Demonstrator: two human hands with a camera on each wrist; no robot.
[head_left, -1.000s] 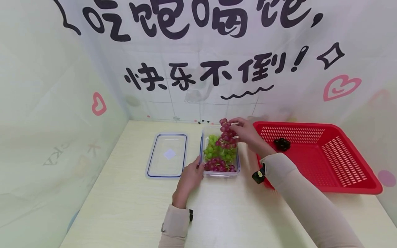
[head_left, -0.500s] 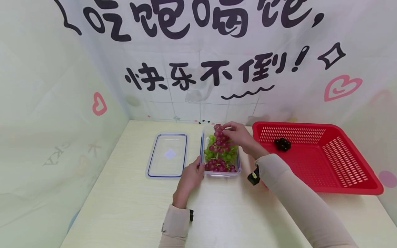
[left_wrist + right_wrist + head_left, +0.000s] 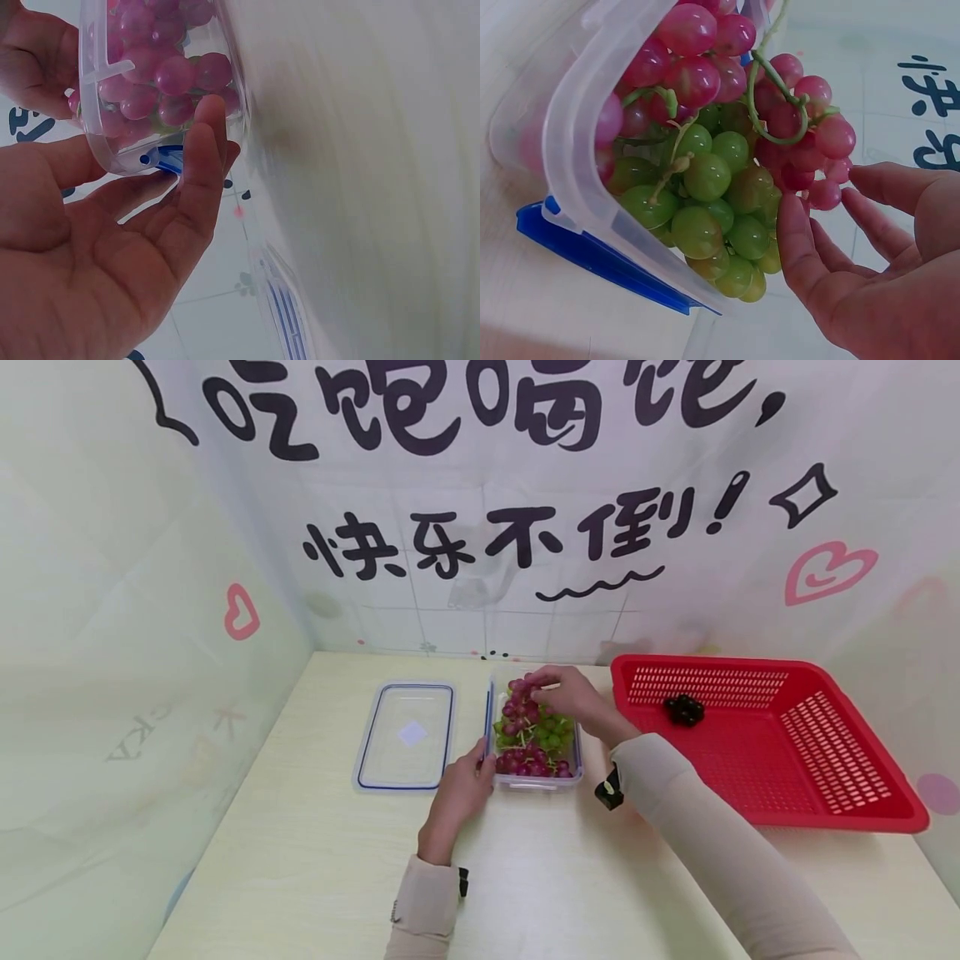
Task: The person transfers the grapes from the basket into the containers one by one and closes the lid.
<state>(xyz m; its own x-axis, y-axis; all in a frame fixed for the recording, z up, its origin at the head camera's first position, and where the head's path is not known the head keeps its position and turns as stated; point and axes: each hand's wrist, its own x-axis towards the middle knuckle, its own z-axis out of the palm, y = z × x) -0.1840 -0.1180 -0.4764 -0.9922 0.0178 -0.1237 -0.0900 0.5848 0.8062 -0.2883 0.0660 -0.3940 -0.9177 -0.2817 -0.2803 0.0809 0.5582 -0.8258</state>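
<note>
Clock positions are read around the clear container [image 3: 535, 783], with twelve set toward the printed backdrop [image 3: 472, 539]. The upper red cluster [image 3: 519, 706] is pinched between the thumb and fingers of the right hand [image 3: 567, 695], by which it is held in the container's eleven-o'clock part, partly above the green grapes [image 3: 555, 733]. The lower red cluster [image 3: 534, 760] is seen at six o'clock, within the near wall. At eight o'clock, the container's corner is gripped by the left hand [image 3: 459, 789], its thumb and fingers being bent round the wall beside a hanging blue latch [image 3: 166, 160]. The lid [image 3: 393, 747] is laid flat on the desk [image 3: 300, 860] at nine o'clock, near the container but apart from it. The red basket [image 3: 750, 768] is placed at three o'clock, and a dark cluster [image 3: 683, 710] is held in its far left part. The step in hand is judged to be the placing of the upper red cluster among the packed fruit. For the next move, the cluster would need to be settled below the rim and the pinch loosened gently, lest neighbouring grapes be dragged up, while the container is kept braced.
</note>
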